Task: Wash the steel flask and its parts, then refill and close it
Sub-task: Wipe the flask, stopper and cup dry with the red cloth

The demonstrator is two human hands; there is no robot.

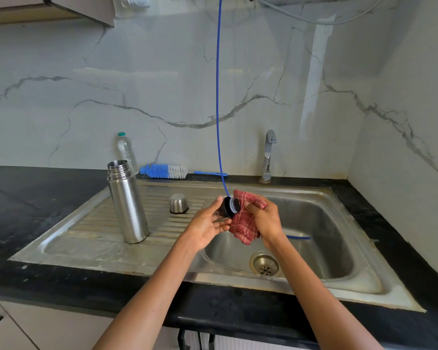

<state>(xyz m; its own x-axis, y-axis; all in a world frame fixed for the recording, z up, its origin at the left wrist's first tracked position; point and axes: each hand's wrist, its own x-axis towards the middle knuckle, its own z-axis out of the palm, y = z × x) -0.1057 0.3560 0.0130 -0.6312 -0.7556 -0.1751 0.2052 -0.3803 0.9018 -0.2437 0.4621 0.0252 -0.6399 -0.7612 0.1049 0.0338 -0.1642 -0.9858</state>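
A: Currently, the stopper step. Left hand [208,221] holds the flask's dark stopper [230,207] at frame centre, above the near-left rim of the sink [339,238]. Thumb and fingertips curl round it; threaded end faces right.

B: Right hand [262,218]?

A: Clenched on a red checked cloth [245,228], bunched against the stopper's threaded end. Looks like wiping, or drying. Can't tell whether the cloth is wet.

B: Flask body?

A: Steel flask [127,202] upright and uncapped on the ribbed draining board, left of centre. Its steel cup [178,203] sits mouth-down just to the right, apart from it.

B: Other kit?

A: Blue-and-white bottle brush [166,171] lies on the black tabletop [36,198] behind the sink. Plastic water bottle [127,151] against the wall. Tap [269,155] upper right of the basin; no water seen running. Thin blue hose [217,97] drops from the top of the frame into the basin.

B: Arm pose?

A: Both forearms reach in from the bottom edge, converging; wrists angled inward, hands nearly touching over the basin.

B: Next move?

A: My judgement: turn the stopper against the cloth to reach the threads, then set it down. Refilling and closing remain, flask mouth open.
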